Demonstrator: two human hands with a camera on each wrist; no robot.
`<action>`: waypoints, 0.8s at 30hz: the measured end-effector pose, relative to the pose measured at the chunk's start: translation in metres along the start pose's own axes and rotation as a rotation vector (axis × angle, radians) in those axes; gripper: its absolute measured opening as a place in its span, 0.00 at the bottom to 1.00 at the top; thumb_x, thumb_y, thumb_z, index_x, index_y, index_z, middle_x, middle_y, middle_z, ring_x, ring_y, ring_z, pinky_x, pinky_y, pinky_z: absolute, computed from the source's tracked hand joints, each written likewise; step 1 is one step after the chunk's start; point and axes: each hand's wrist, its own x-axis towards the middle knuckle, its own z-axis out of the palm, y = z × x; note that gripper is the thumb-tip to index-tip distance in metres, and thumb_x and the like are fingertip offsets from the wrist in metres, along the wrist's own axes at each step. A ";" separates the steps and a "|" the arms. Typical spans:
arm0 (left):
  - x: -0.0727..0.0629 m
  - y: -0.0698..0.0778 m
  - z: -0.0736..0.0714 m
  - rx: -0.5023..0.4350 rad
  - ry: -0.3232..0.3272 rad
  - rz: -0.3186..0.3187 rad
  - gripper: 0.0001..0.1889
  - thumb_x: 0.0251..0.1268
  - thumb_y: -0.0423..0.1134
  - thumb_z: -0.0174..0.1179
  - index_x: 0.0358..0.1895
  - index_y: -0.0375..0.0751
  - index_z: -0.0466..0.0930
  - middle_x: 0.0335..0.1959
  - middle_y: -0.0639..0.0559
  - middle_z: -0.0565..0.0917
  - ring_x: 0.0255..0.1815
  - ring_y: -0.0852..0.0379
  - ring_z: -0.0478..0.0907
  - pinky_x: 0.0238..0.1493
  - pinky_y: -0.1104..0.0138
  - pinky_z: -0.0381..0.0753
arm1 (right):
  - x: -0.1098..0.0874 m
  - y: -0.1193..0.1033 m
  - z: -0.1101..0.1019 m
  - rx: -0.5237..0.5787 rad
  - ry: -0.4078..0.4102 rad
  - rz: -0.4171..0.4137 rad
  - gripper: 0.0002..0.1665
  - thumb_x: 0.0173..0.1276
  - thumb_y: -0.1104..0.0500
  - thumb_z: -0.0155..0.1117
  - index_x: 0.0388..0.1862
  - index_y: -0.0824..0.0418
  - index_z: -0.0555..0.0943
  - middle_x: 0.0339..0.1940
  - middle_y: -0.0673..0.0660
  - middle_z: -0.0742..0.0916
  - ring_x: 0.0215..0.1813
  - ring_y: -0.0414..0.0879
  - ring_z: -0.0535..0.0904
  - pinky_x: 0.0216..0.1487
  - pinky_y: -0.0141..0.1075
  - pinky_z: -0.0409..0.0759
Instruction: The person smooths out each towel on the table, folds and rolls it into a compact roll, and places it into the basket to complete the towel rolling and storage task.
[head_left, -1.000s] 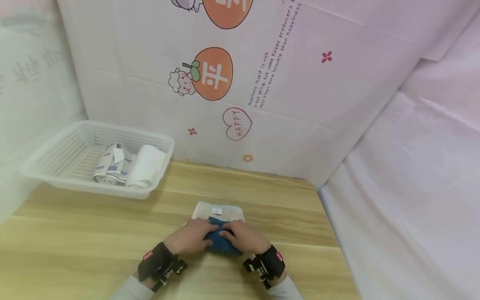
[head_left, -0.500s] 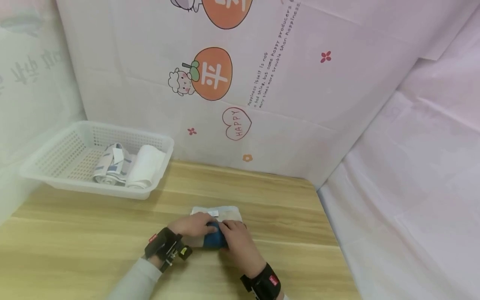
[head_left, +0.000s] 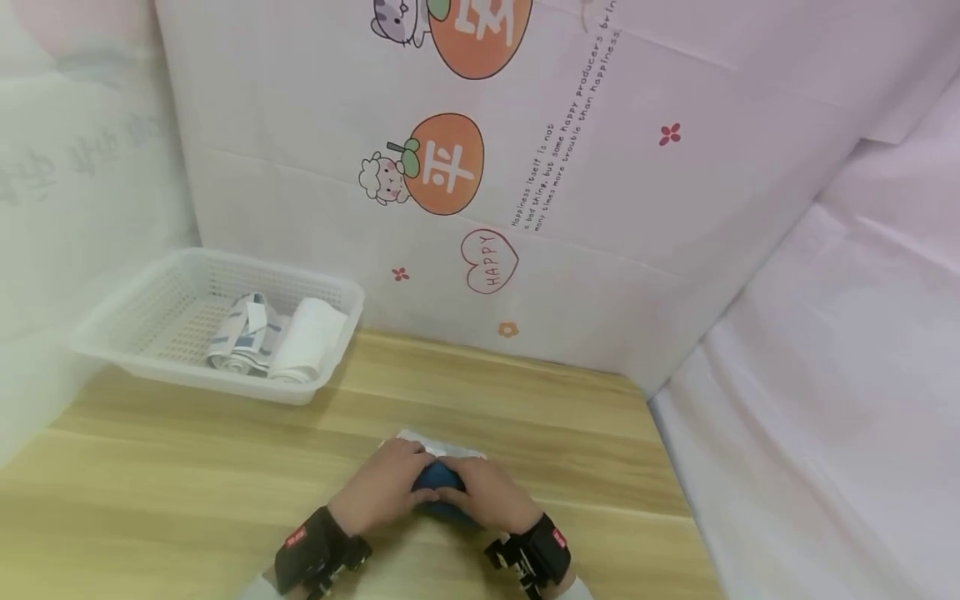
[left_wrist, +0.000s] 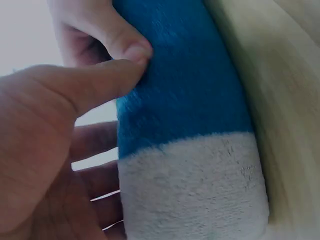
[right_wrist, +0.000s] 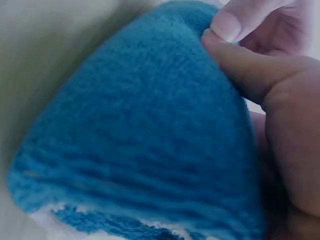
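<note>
A plush blue and off-white towel [head_left: 438, 477], folded into a thick bundle, lies on the wooden table in front of me. My left hand [head_left: 378, 493] grips its left side, thumb on the near face and fingers behind. On the opposite side my right hand [head_left: 495, 493] holds it the same way. Both thumbs meet at the blue top edge, as the left wrist view of the towel [left_wrist: 185, 85] shows. Layered blue and white edges of the towel [right_wrist: 145, 115] appear at its end in the right wrist view. Much of its far side is hidden by my hands.
A white plastic basket [head_left: 142, 367] stands at the table's back left. Inside are a rolled striped towel [head_left: 243, 333] and a rolled white towel [head_left: 307, 337]. Printed cloth [head_left: 585, 292] hangs behind the wooden table [head_left: 187, 475], and pale cloth [head_left: 810, 400] borders its right side.
Half a second ago my right hand lay over the towel's top, nearer the left hand. It is now back at the right side, and the towel's off-white far part shows less. The head view has shifted slightly.
</note>
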 end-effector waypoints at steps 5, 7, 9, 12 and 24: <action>0.007 -0.012 -0.003 -0.221 -0.099 -0.037 0.14 0.67 0.46 0.67 0.48 0.40 0.87 0.42 0.52 0.88 0.44 0.53 0.84 0.47 0.59 0.84 | -0.007 -0.005 -0.004 0.028 0.002 0.046 0.23 0.77 0.42 0.57 0.64 0.50 0.78 0.54 0.46 0.85 0.51 0.37 0.80 0.52 0.35 0.79; 0.012 -0.018 -0.004 -0.293 -0.139 -0.073 0.13 0.68 0.45 0.67 0.46 0.40 0.87 0.42 0.51 0.88 0.44 0.52 0.84 0.47 0.59 0.84 | -0.012 -0.013 -0.004 -0.040 0.054 0.062 0.26 0.74 0.46 0.64 0.66 0.54 0.77 0.58 0.51 0.83 0.57 0.43 0.80 0.58 0.40 0.80; 0.019 -0.023 -0.004 -0.337 -0.171 -0.107 0.11 0.68 0.44 0.66 0.44 0.40 0.87 0.40 0.51 0.87 0.42 0.53 0.83 0.44 0.59 0.83 | -0.018 -0.023 -0.002 -0.164 0.115 0.070 0.32 0.68 0.50 0.72 0.68 0.57 0.76 0.62 0.55 0.81 0.62 0.48 0.78 0.62 0.43 0.80; 0.031 -0.028 -0.003 -0.357 -0.196 -0.126 0.10 0.67 0.43 0.67 0.40 0.39 0.87 0.37 0.51 0.87 0.38 0.55 0.81 0.41 0.61 0.81 | -0.022 -0.034 0.006 -0.332 0.182 0.071 0.40 0.58 0.56 0.80 0.68 0.63 0.76 0.63 0.59 0.80 0.65 0.53 0.76 0.64 0.45 0.79; 0.034 -0.014 -0.003 -0.110 -0.062 -0.034 0.12 0.68 0.43 0.66 0.48 0.39 0.87 0.42 0.47 0.87 0.43 0.51 0.82 0.48 0.57 0.82 | 0.000 0.005 0.001 -0.057 0.123 0.003 0.31 0.70 0.55 0.70 0.68 0.63 0.75 0.60 0.58 0.84 0.60 0.50 0.81 0.61 0.45 0.80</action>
